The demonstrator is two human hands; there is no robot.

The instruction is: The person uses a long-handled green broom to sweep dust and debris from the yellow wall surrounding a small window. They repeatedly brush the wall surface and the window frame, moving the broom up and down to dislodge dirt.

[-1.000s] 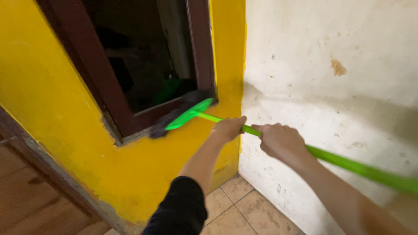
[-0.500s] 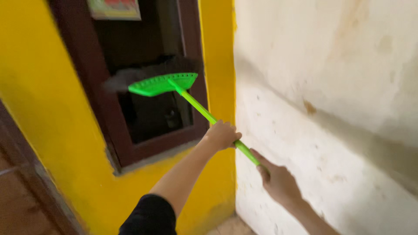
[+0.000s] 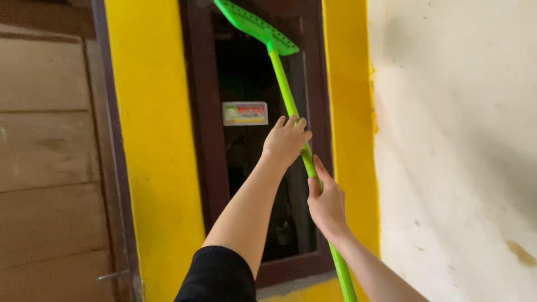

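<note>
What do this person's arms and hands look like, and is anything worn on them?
Both hands are bare, with no gloves, rings or watch visible. The left hand belongs to an arm with a black sleeve near the upper arm. The right hand and its forearm show no sleeve in view.

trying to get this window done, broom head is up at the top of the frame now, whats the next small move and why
Probably draw the green broom down along the dark window pane. Its head sits at the top of the brown window frame, and both the left hand and right hand grip the handle, so a downward pull looks like the easy stroke over the glass below.
</note>
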